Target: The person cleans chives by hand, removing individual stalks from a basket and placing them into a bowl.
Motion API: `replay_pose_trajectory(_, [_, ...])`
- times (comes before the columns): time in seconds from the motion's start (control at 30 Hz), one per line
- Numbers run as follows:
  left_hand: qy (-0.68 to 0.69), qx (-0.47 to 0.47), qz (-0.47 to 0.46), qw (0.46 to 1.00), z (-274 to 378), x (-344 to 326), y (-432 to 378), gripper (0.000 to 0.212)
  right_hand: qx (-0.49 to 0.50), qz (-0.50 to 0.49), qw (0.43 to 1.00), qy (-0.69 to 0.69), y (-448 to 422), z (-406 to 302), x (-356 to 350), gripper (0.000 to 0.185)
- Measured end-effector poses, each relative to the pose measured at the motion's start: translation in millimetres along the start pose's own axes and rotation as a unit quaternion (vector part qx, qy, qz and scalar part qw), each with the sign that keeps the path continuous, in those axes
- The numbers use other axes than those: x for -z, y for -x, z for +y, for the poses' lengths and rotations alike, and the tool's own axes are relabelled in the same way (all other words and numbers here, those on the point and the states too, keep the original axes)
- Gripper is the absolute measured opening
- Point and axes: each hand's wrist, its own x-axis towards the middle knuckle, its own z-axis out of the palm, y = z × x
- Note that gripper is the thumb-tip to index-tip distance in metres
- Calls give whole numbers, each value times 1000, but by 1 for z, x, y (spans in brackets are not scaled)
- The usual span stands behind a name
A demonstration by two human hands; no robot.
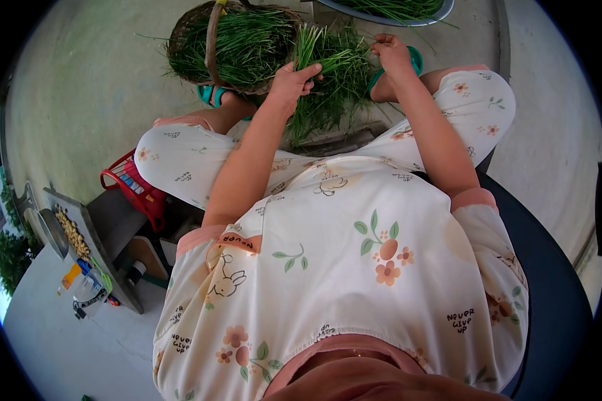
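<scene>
My left hand [293,84] is closed around a bunch of long, thin chive-like greens [315,47], with its leaves fanning up and to the right. My right hand [392,54] is raised to the right of the bunch, its fingertips close together; whether a thin blade is between them is too small to tell. Below and between both hands lies a loose heap of the same greens [326,113]. Just left of my left hand stands a woven basket [184,31] with a wooden handle [212,45], filled with more greens [253,42].
A metal basin [439,16] of greens stands at the top right. My feet, in green sandals [415,59], flank the heap. On the left are a red plastic basket [115,175] and a low stand [118,280] bearing small tan pieces [72,233] and a plastic bottle [87,289].
</scene>
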Motion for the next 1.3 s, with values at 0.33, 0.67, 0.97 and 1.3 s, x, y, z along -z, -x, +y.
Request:
replay_pose_trajectory(0.33, [-42,-10,25,999,0,-7,6,22,301,-138,897,294,54,-41,-27,22])
replay_pose_trajectory(0.67, [-56,2,24,998,6,-13,11,27,124,-196,952,201,53,-41,-33,31])
replay_pose_trajectory(0.97, [-69,2,-32,997,2,-10,9,30,32,-260,962,83,35,-23,-32,30])
replay_pose_trajectory(1.3, [-69,23,-37,997,8,-11,12,31,32,-129,990,39,14,-5,-14,34])
